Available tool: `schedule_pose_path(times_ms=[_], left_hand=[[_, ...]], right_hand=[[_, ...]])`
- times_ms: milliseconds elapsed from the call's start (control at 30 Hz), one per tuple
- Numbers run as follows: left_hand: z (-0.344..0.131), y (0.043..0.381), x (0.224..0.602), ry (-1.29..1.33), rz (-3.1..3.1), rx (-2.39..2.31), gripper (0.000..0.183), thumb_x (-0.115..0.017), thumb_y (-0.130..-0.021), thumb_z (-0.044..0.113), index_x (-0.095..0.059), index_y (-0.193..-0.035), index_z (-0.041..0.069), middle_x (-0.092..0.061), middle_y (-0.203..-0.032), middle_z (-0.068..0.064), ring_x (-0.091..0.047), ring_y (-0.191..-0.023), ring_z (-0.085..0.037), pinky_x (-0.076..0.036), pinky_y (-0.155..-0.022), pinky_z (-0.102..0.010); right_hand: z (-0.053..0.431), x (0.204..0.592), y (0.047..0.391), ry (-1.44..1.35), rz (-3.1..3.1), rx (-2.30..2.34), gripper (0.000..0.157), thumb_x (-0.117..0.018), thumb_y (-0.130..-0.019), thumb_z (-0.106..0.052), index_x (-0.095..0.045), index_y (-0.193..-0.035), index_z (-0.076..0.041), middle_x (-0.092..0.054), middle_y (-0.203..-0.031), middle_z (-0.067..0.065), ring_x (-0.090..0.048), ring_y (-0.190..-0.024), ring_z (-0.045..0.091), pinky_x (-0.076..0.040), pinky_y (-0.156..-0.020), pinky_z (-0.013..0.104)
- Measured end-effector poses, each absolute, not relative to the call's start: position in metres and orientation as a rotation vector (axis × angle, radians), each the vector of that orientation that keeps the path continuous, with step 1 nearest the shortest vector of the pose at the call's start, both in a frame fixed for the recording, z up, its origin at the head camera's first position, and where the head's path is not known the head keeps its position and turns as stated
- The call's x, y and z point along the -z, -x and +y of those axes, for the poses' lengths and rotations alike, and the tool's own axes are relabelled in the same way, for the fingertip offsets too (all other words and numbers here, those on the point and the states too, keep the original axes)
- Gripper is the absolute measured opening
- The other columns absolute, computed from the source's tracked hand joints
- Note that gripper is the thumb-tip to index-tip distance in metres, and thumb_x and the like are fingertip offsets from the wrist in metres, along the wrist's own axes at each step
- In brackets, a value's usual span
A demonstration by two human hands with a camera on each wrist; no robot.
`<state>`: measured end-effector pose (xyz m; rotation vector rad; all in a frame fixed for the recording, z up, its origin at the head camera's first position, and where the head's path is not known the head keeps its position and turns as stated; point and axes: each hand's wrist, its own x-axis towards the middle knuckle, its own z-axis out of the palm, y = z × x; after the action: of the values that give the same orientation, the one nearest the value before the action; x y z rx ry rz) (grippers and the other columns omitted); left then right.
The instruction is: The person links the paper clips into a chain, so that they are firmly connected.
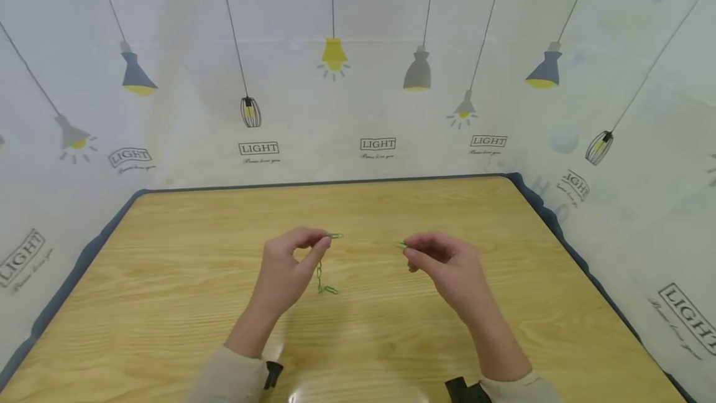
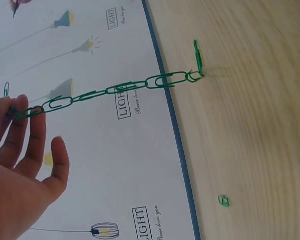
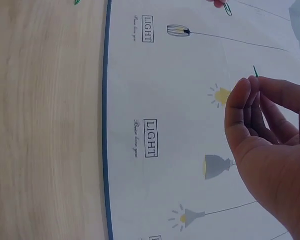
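Note:
My left hand [image 1: 284,269] pinches the top of a chain of linked green paper clips [image 2: 124,87] between thumb and fingers. One end clip [image 1: 336,236] sticks out past the fingertips towards the right. Below the hand the rest of the chain [image 1: 319,272] hangs down, and its lowest clips [image 2: 199,59] bend over at the tabletop. Across a gap, my right hand [image 1: 450,266] pinches a single green paper clip [image 1: 401,245], apart from the chain. Only a thin tip of that clip [image 3: 255,71] shows in the right wrist view; the fingers cover the rest.
A small green piece [image 2: 224,200], seemingly a paper clip, lies on the wooden table [image 1: 168,266]. A white cloth printed with lamps [image 1: 380,111] stands around the back and sides, with a dark blue border [image 1: 335,183] along the table's far edge.

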<state>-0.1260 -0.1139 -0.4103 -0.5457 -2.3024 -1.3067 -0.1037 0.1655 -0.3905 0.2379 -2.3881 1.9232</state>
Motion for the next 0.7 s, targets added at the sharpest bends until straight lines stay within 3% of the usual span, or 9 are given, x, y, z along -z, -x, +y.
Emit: schedule_pose_path(times_ms=[133,400,700], left_hand=[[-0.096,0.123,0.412,0.614,-2.190,1.177,0.008,-0.076,-0.099,0.009,-0.080,-0.104,0.005,-0.079,-0.093,-0.005,-0.074,-0.087,-0.015,-0.064,-0.084,-0.039],[-0.077,0.112,0.417,0.661,-2.132,1.071,0.005,-0.076,-0.097,0.005,-0.080,-0.100,0.004,-0.079,-0.093,-0.005,-0.074,-0.084,-0.016,-0.063,-0.075,-0.032],[-0.075,0.108,0.423,0.645,-2.110,0.858,0.007,-0.082,-0.092,0.004,-0.081,-0.098,0.006,-0.079,-0.090,-0.005,-0.074,-0.081,-0.018,-0.061,-0.077,-0.040]], right_hand=[[0.148,0.386,0.109,-0.281,-2.340,-1.936,0.017,-0.076,-0.100,-0.015,-0.077,-0.111,-0.002,-0.073,-0.094,0.003,-0.071,-0.082,0.016,-0.063,-0.080,0.029],[0.118,0.382,0.109,-0.343,-2.257,-1.964,0.010,-0.076,-0.098,-0.009,-0.078,-0.105,-0.001,-0.073,-0.088,0.005,-0.069,-0.075,0.014,-0.063,-0.074,0.029],[0.109,0.395,0.104,-0.307,-2.283,-1.950,0.010,-0.076,-0.098,-0.010,-0.078,-0.103,-0.001,-0.073,-0.088,0.010,-0.069,-0.074,0.013,-0.061,-0.072,0.026]])
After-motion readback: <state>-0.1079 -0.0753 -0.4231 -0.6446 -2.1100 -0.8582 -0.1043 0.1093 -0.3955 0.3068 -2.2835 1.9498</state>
